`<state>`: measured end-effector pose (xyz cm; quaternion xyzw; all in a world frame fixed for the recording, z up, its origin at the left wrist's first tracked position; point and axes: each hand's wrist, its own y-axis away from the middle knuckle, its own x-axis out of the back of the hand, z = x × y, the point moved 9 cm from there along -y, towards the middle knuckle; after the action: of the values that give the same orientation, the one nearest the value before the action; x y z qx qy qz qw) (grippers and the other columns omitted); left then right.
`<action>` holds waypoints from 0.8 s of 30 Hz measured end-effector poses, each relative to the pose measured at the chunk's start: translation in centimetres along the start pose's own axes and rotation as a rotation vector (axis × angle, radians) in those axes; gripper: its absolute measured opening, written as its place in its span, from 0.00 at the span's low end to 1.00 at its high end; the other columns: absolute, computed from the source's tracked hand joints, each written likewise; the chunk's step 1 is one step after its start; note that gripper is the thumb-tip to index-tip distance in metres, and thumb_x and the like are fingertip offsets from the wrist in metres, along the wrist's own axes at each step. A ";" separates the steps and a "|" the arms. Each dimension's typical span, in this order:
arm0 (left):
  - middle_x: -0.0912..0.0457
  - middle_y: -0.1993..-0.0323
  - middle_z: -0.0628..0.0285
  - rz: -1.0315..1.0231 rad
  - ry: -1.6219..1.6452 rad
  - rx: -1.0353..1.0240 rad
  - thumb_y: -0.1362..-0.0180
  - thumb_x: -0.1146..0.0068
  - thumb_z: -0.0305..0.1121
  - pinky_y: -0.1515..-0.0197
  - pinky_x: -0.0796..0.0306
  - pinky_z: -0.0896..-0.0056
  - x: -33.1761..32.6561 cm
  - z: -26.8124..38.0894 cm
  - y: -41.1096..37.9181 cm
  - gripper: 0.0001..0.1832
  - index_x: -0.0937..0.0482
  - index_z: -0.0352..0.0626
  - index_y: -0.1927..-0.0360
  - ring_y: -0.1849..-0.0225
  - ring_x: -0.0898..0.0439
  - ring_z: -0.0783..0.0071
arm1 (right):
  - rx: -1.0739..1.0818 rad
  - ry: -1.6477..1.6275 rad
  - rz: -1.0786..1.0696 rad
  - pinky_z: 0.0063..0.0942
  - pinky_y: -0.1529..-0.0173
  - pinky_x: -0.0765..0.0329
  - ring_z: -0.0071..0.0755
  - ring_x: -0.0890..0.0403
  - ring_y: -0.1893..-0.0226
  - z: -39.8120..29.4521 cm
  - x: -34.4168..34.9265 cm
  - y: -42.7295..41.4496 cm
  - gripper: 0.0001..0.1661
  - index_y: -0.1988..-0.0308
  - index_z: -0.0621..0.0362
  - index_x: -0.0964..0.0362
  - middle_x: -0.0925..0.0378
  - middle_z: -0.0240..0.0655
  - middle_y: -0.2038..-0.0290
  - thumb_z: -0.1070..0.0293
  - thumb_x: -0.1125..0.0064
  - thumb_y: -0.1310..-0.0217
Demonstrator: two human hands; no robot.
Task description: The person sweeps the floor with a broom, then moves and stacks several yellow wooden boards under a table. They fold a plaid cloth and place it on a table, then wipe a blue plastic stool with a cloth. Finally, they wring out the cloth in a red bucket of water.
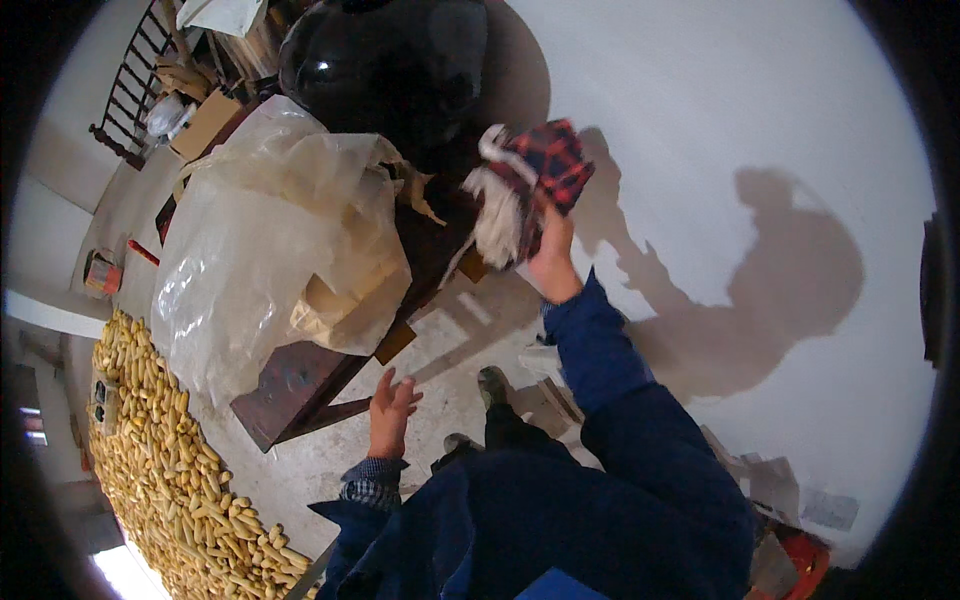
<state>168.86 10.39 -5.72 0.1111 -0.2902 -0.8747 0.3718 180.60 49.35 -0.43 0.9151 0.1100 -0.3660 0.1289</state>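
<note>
In my right hand (pixel 556 251) is a bundle of red-and-black checked cloth (pixel 556 161), raised beside the white wall. Whitish fabric or lining (pixel 496 214) and a pale strap hang off the bundle's left side; motion blur hides what it is exactly. My left hand (pixel 392 414) is held over the floor with its fingers apart and nothing in it. Close by is the corner of a dark red wooden bench or table (pixel 300 386). A large translucent plastic bag (pixel 247 247) lies over that surface, with a tan paper-like piece (pixel 337 311) showing at its lower right.
A big glossy black jar or vat (pixel 382 67) stands behind the bag. Yellow corn cobs (pixel 172 457) cover the floor at left. Farther off are a cardboard box (pixel 206 124), a wooden railing (pixel 131 90) and a small bucket (pixel 103 274). Something red (pixel 806 559) lies at lower right.
</note>
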 end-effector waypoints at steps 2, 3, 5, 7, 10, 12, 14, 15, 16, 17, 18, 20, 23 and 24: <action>0.20 0.48 0.50 0.047 0.011 0.057 0.38 0.41 0.48 0.52 0.28 0.67 1.1 -1.9 0.5 0.40 0.41 0.35 0.30 0.53 0.18 0.64 | -0.030 -0.011 0.056 0.31 0.52 0.25 0.29 0.22 0.58 0.3 -1.1 -4.6 0.19 0.49 0.57 0.25 0.22 0.30 0.55 0.61 0.39 0.37; 0.19 0.50 0.51 0.065 0.019 0.088 0.38 0.41 0.47 0.54 0.27 0.68 1.4 -2.8 0.8 0.39 0.40 0.34 0.31 0.55 0.18 0.64 | -0.044 0.057 0.068 0.31 0.52 0.25 0.29 0.22 0.58 0.9 -1.2 -6.5 0.19 0.49 0.57 0.25 0.21 0.30 0.55 0.62 0.39 0.37; 0.18 0.50 0.52 0.039 0.017 0.163 0.39 0.42 0.46 0.53 0.27 0.66 -0.6 -4.5 0.6 0.37 0.39 0.35 0.32 0.56 0.17 0.63 | 0.182 0.624 0.090 0.40 0.49 0.25 0.46 0.20 0.56 1.5 2.3 -12.4 0.26 0.49 0.61 0.25 0.20 0.43 0.53 0.58 0.34 0.43; 0.17 0.52 0.53 0.061 -0.031 0.195 0.39 0.42 0.44 0.54 0.27 0.65 -0.4 -5.5 0.8 0.35 0.37 0.35 0.33 0.58 0.16 0.63 | 0.093 0.959 0.284 0.41 0.47 0.26 0.51 0.21 0.53 3.5 3.1 -12.5 0.30 0.48 0.62 0.25 0.20 0.47 0.51 0.56 0.31 0.47; 0.15 0.56 0.52 0.070 -0.179 0.068 0.40 0.42 0.38 0.55 0.26 0.65 -0.3 -4.1 0.1 0.30 0.32 0.33 0.37 0.61 0.15 0.61 | 0.101 0.940 0.214 0.41 0.46 0.26 0.52 0.21 0.50 3.5 -0.8 -9.9 0.33 0.48 0.63 0.25 0.21 0.50 0.50 0.54 0.29 0.50; 0.16 0.56 0.49 0.000 -0.471 -0.188 0.40 0.41 0.37 0.53 0.25 0.62 -4.0 0.7 -2.0 0.29 0.31 0.33 0.39 0.60 0.16 0.53 | 0.107 0.871 0.134 0.41 0.45 0.27 0.53 0.22 0.49 3.2 -1.0 -10.1 0.33 0.47 0.65 0.27 0.22 0.50 0.50 0.57 0.30 0.50; 0.19 0.52 0.45 -0.060 -0.722 -0.561 0.41 0.41 0.35 0.48 0.26 0.60 -9.5 6.7 -4.4 0.29 0.32 0.35 0.37 0.53 0.19 0.46 | 0.110 0.809 0.067 0.42 0.44 0.29 0.55 0.23 0.49 3.0 -0.3 -10.5 0.33 0.47 0.67 0.28 0.23 0.51 0.51 0.60 0.30 0.50; 0.22 0.47 0.43 -0.084 -0.818 -0.813 0.42 0.41 0.35 0.45 0.27 0.59 -13.1 9.9 -5.1 0.31 0.34 0.36 0.35 0.47 0.22 0.43 | 0.116 0.781 0.038 0.42 0.44 0.29 0.55 0.24 0.49 2.5 0.1 -10.6 0.34 0.46 0.68 0.29 0.23 0.51 0.51 0.61 0.31 0.50; 0.29 0.40 0.42 -0.136 -0.831 -0.830 0.43 0.40 0.34 0.41 0.31 0.57 -16.4 12.7 -6.3 0.34 0.36 0.38 0.33 0.41 0.28 0.43 | 0.121 0.750 0.007 0.42 0.43 0.30 0.56 0.24 0.49 2.1 0.5 -10.7 0.34 0.46 0.69 0.30 0.24 0.51 0.51 0.63 0.31 0.50; 0.36 0.34 0.41 -0.178 -0.851 -0.847 0.44 0.40 0.34 0.37 0.34 0.54 -19.4 15.7 -7.2 0.36 0.39 0.40 0.31 0.34 0.34 0.43 | 0.229 0.922 0.149 0.42 0.41 0.32 0.57 0.27 0.46 0.6 1.2 -9.9 0.37 0.43 0.69 0.34 0.27 0.52 0.47 0.63 0.31 0.49; 0.41 0.31 0.42 -0.182 -0.964 -0.916 0.43 0.40 0.35 0.33 0.40 0.51 -21.4 17.9 -8.5 0.39 0.42 0.41 0.29 0.32 0.38 0.43 | 0.320 1.078 0.286 0.42 0.38 0.34 0.58 0.30 0.43 0.1 1.1 -8.2 0.40 0.40 0.69 0.37 0.31 0.53 0.44 0.62 0.31 0.49; 0.47 0.28 0.42 -0.112 -1.171 -1.040 0.43 0.40 0.37 0.30 0.46 0.44 -23.3 21.7 -10.8 0.42 0.46 0.42 0.28 0.29 0.44 0.41 | 0.451 1.231 0.182 0.42 0.31 0.43 0.60 0.41 0.35 -1.3 -2.5 -5.6 0.47 0.33 0.67 0.50 0.44 0.56 0.33 0.61 0.34 0.44; 0.49 0.27 0.43 -0.038 -1.288 -1.174 0.45 0.39 0.37 0.30 0.48 0.38 -28.4 23.9 -14.2 0.43 0.47 0.43 0.27 0.28 0.45 0.39 | 0.830 1.378 -0.048 0.48 0.30 0.43 0.62 0.43 0.32 -5.1 -4.1 -6.0 0.44 0.31 0.66 0.51 0.45 0.56 0.32 0.63 0.40 0.40; 0.49 0.27 0.43 -0.031 -1.307 -1.164 0.46 0.38 0.36 0.31 0.48 0.37 -29.3 23.8 -15.6 0.44 0.47 0.44 0.27 0.28 0.46 0.39 | 0.851 1.407 -0.156 0.47 0.30 0.44 0.62 0.43 0.31 -4.7 -4.4 -7.0 0.38 0.31 0.65 0.50 0.44 0.57 0.32 0.66 0.47 0.35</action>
<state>170.43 50.14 3.59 -0.6161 0.0487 -0.7775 0.1166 178.45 56.99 4.88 0.8907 0.0800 0.2744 -0.3536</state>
